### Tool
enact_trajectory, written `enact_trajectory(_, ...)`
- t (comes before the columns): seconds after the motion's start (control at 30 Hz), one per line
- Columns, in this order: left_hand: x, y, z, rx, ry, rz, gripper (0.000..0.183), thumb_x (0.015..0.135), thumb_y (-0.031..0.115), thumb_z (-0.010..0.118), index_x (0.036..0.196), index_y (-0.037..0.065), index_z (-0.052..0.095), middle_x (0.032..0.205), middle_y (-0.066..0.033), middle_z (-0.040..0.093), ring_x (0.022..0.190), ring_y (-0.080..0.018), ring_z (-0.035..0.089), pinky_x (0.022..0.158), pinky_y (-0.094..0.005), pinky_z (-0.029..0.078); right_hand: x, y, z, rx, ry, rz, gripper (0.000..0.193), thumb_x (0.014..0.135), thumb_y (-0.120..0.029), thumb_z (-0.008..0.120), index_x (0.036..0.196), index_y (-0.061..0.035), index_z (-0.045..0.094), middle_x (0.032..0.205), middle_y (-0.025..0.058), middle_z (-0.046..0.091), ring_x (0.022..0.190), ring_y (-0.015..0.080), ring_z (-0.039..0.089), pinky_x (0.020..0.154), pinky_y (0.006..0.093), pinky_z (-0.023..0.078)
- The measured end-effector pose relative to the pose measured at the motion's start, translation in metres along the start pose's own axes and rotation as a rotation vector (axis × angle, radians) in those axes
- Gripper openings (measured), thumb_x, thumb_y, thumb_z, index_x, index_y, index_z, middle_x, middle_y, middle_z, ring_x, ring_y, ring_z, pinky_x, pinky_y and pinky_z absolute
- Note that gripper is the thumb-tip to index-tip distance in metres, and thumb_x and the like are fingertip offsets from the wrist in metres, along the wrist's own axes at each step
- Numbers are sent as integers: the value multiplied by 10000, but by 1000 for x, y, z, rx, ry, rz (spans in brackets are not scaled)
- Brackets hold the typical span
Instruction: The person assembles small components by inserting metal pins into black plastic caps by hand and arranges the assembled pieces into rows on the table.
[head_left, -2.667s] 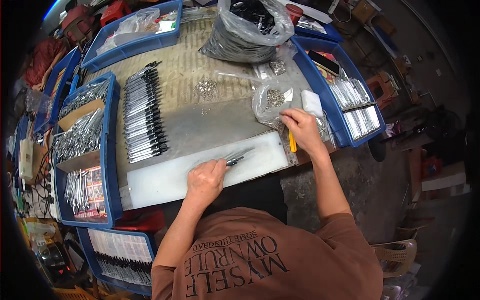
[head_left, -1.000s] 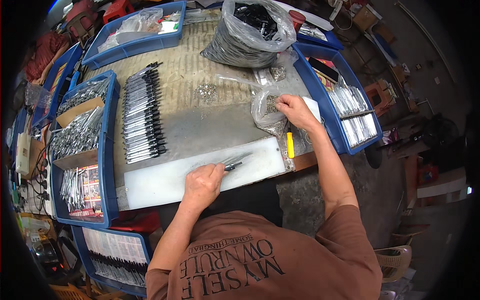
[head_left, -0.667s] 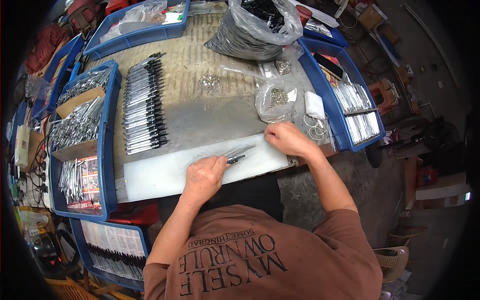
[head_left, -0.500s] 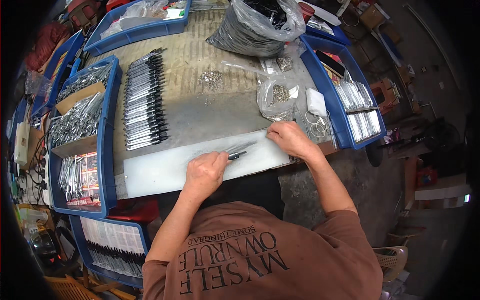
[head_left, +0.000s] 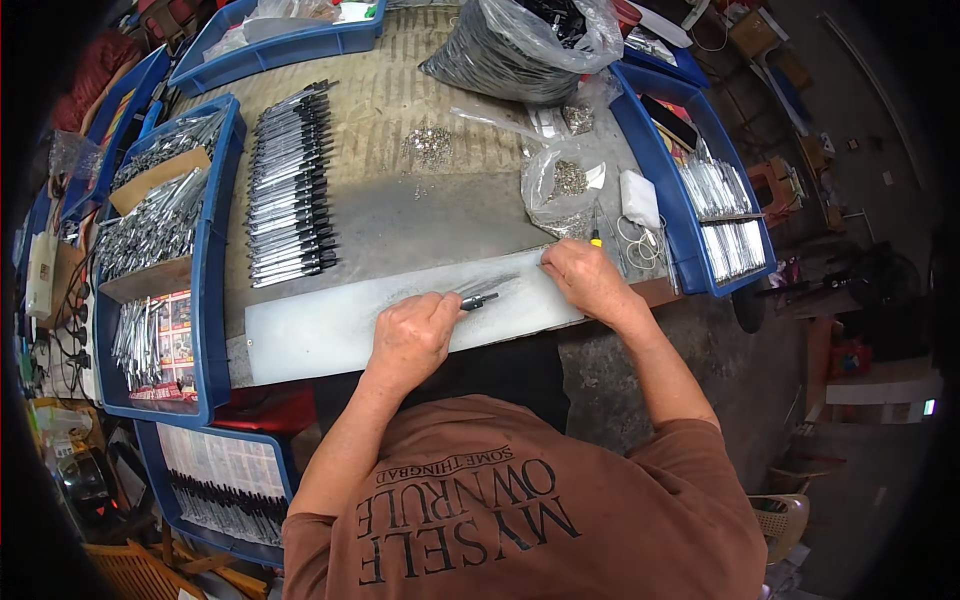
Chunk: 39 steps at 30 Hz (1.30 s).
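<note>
Now that your right hand (head_left: 584,277) has left the clear plastic bag (head_left: 541,181), both hands are at the long white board (head_left: 300,335): your left hand (head_left: 411,331) holds the thin dark pen (head_left: 480,301); the right's grip, I can't tell.

We look onto a dim room: grey, stained floor (head_left: 605,385) below, a reddish stool (head_left: 772,188) at right, a tan chair (head_left: 782,520) lower right, a slatted brown chair (head_left: 128,565) lower left.

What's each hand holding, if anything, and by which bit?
The left hand grips a pen-like piece behind its dark end, which sticks out. Whether the right hand holds anything, I can't tell.
</note>
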<state>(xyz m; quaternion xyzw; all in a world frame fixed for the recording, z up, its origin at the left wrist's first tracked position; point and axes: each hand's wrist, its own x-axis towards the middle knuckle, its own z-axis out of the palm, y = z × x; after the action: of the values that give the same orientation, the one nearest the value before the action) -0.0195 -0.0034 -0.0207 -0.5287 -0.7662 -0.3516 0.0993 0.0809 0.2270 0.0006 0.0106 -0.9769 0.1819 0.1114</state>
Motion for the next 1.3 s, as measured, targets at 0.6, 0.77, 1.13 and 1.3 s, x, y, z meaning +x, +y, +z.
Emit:
enact_trajectory(0.6,-3,-1,5,30,14,21,148,723,115,634,775,64,506,584,-49,464,517,-219,524,458,-341,419,22,-60,6,255,-124,-44,141,803,-133,524,763,2,516,720,158,552,721,348,555,624,431,436)
enact_trajectory(0.77,-3,0,4,64,-1,46,148,723,117,628,806,53,524,594,-48,468,522,-211,522,464,-334,425,26,-63,10,180,-182,-33,153,798,-132,521,733,5,516,710,160,557,707,355,557,622,439,437)
enact_trajectory(1.13,-6,1,5,160,-29,78,144,723,115,616,820,40,541,600,-46,473,525,-192,522,463,-319,433,31,-72,8,134,-268,98,155,773,-136,537,727,11,555,727,194,588,713,366,575,644,448,445)
enact_trajectory(1.3,-6,-1,6,151,-20,75,142,722,108,615,822,38,541,591,-46,467,525,-188,526,465,-319,434,31,-74,6,165,-233,248,177,758,-166,584,761,10,572,750,203,597,716,373,582,648,449,449)
